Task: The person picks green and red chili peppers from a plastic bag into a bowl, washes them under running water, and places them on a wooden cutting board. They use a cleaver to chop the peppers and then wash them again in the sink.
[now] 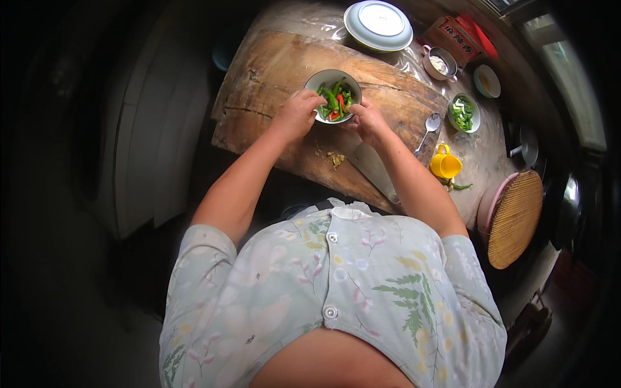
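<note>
A white bowl with a dark rim [335, 72] is held over the wooden cutting board [271, 68]. Inside it lie cut green and red chili peppers [335, 99]. My left hand [301, 109] is at the bowl's left rim, its fingertips reaching over the edge beside the peppers. On the lower right side, my right hand [369, 120] grips the bowl with the thumb at the rim. Partly hidden by my right forearm is a broad metal blade [376, 167], probably a cleaver's. Minced pale yellow bits [335, 160] lie on the board near its front edge.
To the right are a metal spoon [431, 123], a yellow cup [445, 165] and a bowl of chopped greens [462, 114]. Farther back stand a handled pot with white powder [439, 64] and a bowl covered by an upturned plate [379, 22]. A round woven lid [516, 218] leans at right.
</note>
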A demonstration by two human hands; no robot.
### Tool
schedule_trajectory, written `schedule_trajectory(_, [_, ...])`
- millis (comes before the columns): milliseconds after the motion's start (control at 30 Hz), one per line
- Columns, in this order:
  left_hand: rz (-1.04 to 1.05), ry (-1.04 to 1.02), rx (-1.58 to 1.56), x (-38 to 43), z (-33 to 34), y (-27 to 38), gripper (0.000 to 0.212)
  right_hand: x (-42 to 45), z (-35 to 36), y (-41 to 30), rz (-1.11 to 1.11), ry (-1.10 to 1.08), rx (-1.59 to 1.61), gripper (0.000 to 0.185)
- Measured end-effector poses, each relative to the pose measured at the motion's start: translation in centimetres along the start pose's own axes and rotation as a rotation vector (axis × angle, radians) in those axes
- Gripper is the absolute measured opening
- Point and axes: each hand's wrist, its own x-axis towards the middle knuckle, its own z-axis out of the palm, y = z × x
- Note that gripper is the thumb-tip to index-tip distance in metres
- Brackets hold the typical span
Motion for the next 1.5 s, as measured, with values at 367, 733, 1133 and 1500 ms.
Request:
schedule_trajectory(367, [0.225,-0.362,0.248,8.6,2.0,-8.7,0.027,4.0,2.9,-1.1,-0.013,0.145,0.040,0.034])
schedule_trajectory(733, [-0.054,-0.199,-0.001,10.5,0.6,-8.9,0.020,5.8,1.5,-1.3,0.008,0.196,-0.154,0.041])
schedule_trajectory(1133, [-0.172,-0.328,0.265,12.0,1.3,-7.2,0.029,3.9,0.4,-6.6,-0.656,0.275,-1.339,0.016])
schedule_trajectory(1500, [-0.238,-0.369,0.337,12.8,5.6,-7.2,0.033,3.7,-0.3,-4.8,-0.497,0.305,-1.034,0.027])
